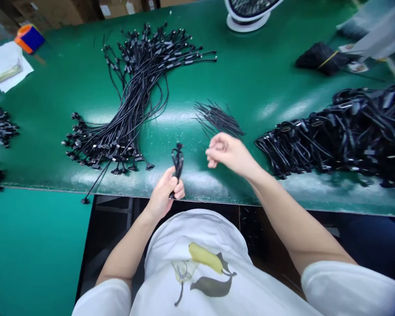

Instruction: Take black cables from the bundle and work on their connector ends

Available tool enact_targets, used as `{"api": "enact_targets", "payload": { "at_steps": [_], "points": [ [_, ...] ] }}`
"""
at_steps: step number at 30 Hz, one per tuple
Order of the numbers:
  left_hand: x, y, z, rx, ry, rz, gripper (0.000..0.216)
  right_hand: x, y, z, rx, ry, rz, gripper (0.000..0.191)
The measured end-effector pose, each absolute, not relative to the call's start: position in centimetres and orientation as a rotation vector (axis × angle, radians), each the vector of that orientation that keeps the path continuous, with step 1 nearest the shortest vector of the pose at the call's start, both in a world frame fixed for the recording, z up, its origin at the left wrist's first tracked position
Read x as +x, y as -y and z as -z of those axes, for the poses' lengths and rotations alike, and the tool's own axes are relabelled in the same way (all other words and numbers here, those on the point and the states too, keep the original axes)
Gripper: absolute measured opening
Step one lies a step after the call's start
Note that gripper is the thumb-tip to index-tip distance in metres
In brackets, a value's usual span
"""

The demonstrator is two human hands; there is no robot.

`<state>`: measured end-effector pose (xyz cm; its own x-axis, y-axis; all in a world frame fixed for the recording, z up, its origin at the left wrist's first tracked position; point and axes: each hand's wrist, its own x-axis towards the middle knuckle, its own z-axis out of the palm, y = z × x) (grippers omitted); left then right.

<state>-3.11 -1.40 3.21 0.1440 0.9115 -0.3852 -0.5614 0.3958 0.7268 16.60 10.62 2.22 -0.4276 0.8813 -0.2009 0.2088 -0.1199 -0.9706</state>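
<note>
My left hand (166,191) is closed around a folded black cable (177,160) at the front edge of the table. The cable's loops stand up above the fist, and a small end shows below the thumb. To the right, my right hand (225,153) hovers with its fingers curled into a pinch; whether something thin is between them I cannot make out. Just beyond that hand lies a loose pile of thin black twist ties (219,117). A large spread of loose black cables (134,96) with connectors at both ends lies to the left.
Many bundled black cables (345,131) are heaped along the right side. A black bundle with a yellow band (321,59) lies behind them. At the back stands a white-based round device (246,22). An orange and blue object (29,38) and papers (8,63) lie far left.
</note>
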Motion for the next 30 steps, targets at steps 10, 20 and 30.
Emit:
{"api": "enact_targets", "payload": {
  "at_steps": [10, 20, 30],
  "points": [
    [-4.1, 0.4, -1.7, 1.026, -1.3, -1.16, 0.034, 13.7, -5.0, -2.8, -1.108, 2.18, -1.227, 0.013],
    [-4.3, 1.5, -1.8, 1.402, -1.515, -0.987, 0.019, 12.3, -5.5, -4.1, -0.15, 2.717, 0.136, 0.026],
    [-4.7, 1.4, 0.4, 0.98, -1.165, -0.851, 0.032, 12.3, -4.4, -5.1, -0.008, 2.918, 0.511, 0.03]
  ]
}}
